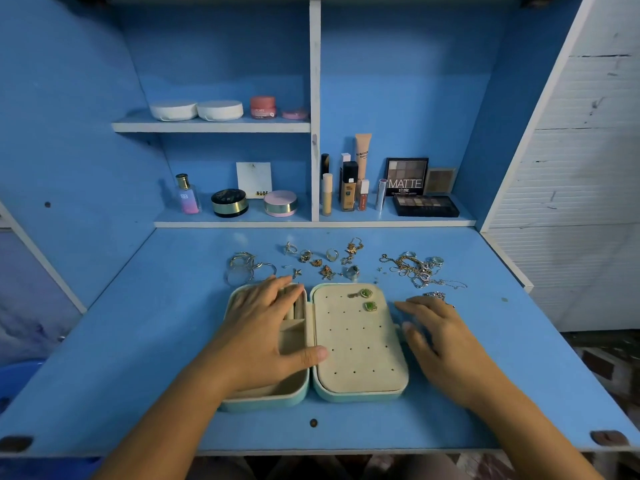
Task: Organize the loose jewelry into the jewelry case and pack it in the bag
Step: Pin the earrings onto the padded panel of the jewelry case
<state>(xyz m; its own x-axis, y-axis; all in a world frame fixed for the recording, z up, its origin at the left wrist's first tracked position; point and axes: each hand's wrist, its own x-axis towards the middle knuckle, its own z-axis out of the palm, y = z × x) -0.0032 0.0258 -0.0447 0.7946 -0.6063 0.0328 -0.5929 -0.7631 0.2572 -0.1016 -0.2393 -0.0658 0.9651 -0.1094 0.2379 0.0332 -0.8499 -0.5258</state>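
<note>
A jewelry case (360, 341) lies open flat on the blue desk (138, 358), its two halves side by side. The right half is a beige padded panel dotted with small holes, and two green earrings (367, 299) sit near its top edge. The left hand (266, 327) lies flat over the left half, fingers spread and holding nothing, the thumb reaching across to the edge of the padded panel. The right hand (436, 334) rests on the desk just beside the case's right edge, fingers loosely extended and empty. Behind the case the loose pieces are scattered: hoop earrings (246, 268) at the left, rings and small charms (325, 261) in the middle, and a tangle of chains (415, 268) at the right. Makeup stands on the shelves (211, 126) behind.
</note>
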